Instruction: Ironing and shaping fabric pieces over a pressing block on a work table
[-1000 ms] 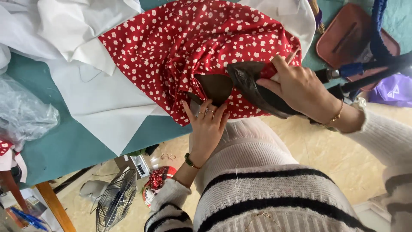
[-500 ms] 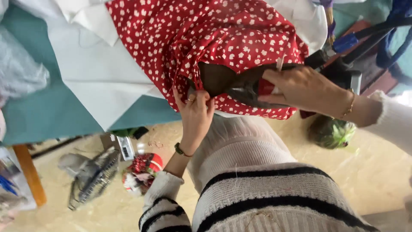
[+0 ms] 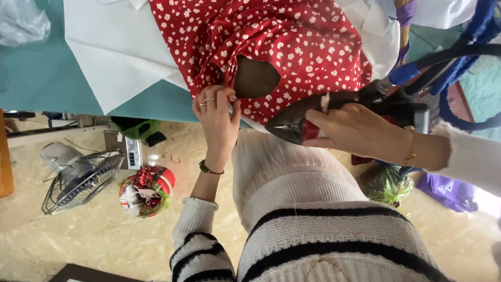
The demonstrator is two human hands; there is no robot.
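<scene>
Both our hands work at the near edge of the teal table (image 3: 42,83). Our left hand (image 3: 216,122) pinches the hem of the red floral fabric (image 3: 292,47), fingers closed on the cloth just below a dark oval opening, apparently to keep it taut and flat. Our right hand (image 3: 355,130) is wrapped tight around the handle of a dark iron (image 3: 297,122), whose pointed nose aims left toward the pinched hem, close beside it and low over the table edge; we cannot tell whether its sole touches the cloth.

Largest is the table, smooth and matte. Over it lie white sheets (image 3: 120,47), stiff and sharp-cornered, likely a protective layer under the cloth. The red fabric, thin, crumpled and dotted with small white flowers, lies on them at centre. A blue-wrapped cord (image 3: 464,57) loops to the right. Down on the pale floor stand a wire fan (image 3: 78,180) at left, a round patterned tin (image 3: 147,190) beside it, and a green bundle (image 3: 386,185) at right.
</scene>
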